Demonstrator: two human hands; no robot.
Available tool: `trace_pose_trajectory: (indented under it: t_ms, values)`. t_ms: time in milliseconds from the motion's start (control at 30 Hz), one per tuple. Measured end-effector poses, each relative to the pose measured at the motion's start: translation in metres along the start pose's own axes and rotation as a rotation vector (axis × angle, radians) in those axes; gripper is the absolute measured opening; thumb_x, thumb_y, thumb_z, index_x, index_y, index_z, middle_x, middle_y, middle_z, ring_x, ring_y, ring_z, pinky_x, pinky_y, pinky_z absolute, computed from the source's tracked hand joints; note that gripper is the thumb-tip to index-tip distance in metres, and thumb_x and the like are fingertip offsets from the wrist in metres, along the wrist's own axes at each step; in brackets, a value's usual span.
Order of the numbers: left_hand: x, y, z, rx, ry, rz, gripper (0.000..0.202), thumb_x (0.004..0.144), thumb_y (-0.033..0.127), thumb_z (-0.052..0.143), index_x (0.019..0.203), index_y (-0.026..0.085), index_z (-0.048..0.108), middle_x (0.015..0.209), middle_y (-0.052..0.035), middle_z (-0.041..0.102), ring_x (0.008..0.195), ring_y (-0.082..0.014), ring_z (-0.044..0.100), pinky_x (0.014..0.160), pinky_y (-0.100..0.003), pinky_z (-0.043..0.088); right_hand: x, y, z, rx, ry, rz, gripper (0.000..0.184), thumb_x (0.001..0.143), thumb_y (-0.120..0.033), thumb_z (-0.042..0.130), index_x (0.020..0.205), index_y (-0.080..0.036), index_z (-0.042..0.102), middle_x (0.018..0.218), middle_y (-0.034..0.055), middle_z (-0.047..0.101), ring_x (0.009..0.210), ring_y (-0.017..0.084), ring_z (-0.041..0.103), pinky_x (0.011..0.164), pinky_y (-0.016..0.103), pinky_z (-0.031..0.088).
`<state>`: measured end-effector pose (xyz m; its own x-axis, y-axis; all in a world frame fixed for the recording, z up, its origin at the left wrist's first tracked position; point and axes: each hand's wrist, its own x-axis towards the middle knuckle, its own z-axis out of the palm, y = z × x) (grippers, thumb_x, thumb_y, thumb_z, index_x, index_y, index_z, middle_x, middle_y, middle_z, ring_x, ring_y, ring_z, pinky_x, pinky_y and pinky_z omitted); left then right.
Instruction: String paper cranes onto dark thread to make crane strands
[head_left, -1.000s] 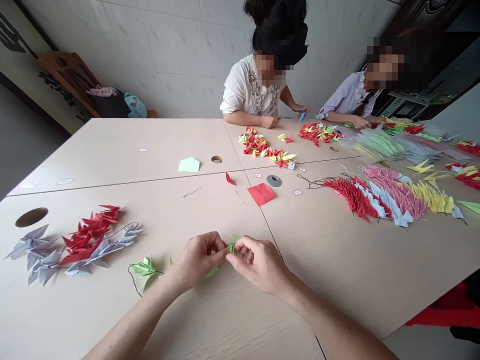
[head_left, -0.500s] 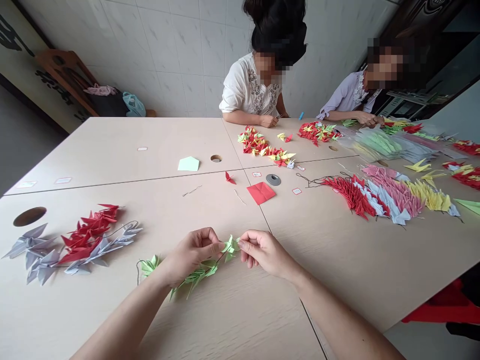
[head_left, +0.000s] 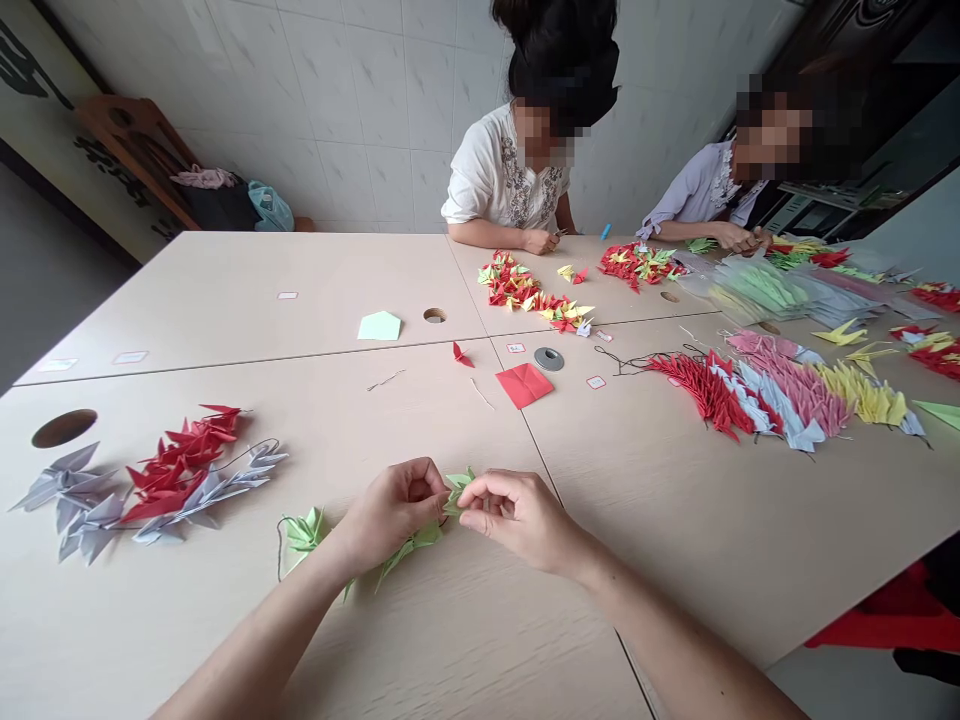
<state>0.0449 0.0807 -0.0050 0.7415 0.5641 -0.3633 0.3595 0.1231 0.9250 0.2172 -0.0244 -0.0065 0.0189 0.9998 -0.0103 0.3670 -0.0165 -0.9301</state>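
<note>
Your left hand and right hand are close together, fingertips pinching a pale green origami crane of crisp folded paper. Its dark thread strings further green cranes across the wood-grain table. Beyond lie pointed red cranes and grey cranes.

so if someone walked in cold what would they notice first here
The long rows of red, grey, pink and yellow origami cranes on the right of the pale wood-grain table stand out first, with a red and grey bunch at the left. In the foreground, the person's left hand and right hand pinch a string of green paper cranes.
</note>
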Motion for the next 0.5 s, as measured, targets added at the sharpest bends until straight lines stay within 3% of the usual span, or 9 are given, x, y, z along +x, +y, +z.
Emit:
trace_pose_trajectory:
  t_ms: [133,167,233,333,500]
  values:
    - [-0.001,-0.002,-0.001,0.032,-0.063,0.019,0.014,0.077,0.030,0.057,0.084,0.019,0.049,0.057,0.0076,0.045,0.050,-0.0071,0.035,0.048,-0.021,0.025,0.001,0.001,0.001,-0.212,0.072,-0.121,0.007,0.086,-0.018,0.061,0.081,-0.021,0.064,0.080,-0.0015,0.060,0.068,0.011,0.053,0.065,0.024,0.045]
    - [-0.002,-0.002,-0.001,0.056,-0.074,0.023,0.015,0.078,0.029,0.056,0.087,0.020,0.049,0.056,0.0082,0.045,0.049,-0.0072,0.034,0.048,-0.021,0.024,0.001,0.001,0.000,-0.241,0.080,-0.142,0.004,0.084,-0.018,0.063,0.083,-0.022,0.064,0.085,-0.0004,0.061,0.074,0.012,0.056,0.069,0.025,0.047]
    - [-0.003,-0.001,0.000,0.109,-0.080,0.030,0.017,0.077,0.028,0.055,0.090,0.021,0.047,0.058,0.0079,0.051,0.050,-0.0078,0.036,0.049,-0.022,0.025,0.001,0.001,-0.001,-0.290,0.069,-0.184,0.015,0.080,-0.019,0.069,0.094,-0.023,0.063,0.103,0.0030,0.063,0.095,0.017,0.058,0.083,0.030,0.048]
    - [-0.005,0.001,0.002,0.151,-0.060,0.036,0.020,0.077,0.026,0.055,0.092,0.023,0.042,0.069,0.0046,0.065,0.054,-0.0090,0.041,0.051,-0.022,0.030,0.001,0.003,0.000,-0.340,0.034,-0.209,0.031,0.078,-0.024,0.073,0.106,-0.025,0.060,0.128,0.0070,0.056,0.121,0.023,0.049,0.099,0.039,0.043]
    - [-0.007,0.004,0.002,0.161,-0.039,0.032,0.020,0.081,0.030,0.053,0.095,0.024,0.039,0.060,0.0078,0.059,0.051,-0.0089,0.037,0.050,-0.022,0.027,0.001,0.012,0.003,-0.361,0.013,-0.206,0.011,0.084,-0.028,0.068,0.094,-0.024,0.065,0.135,0.0058,0.053,0.131,0.023,0.042,0.106,0.043,0.039]
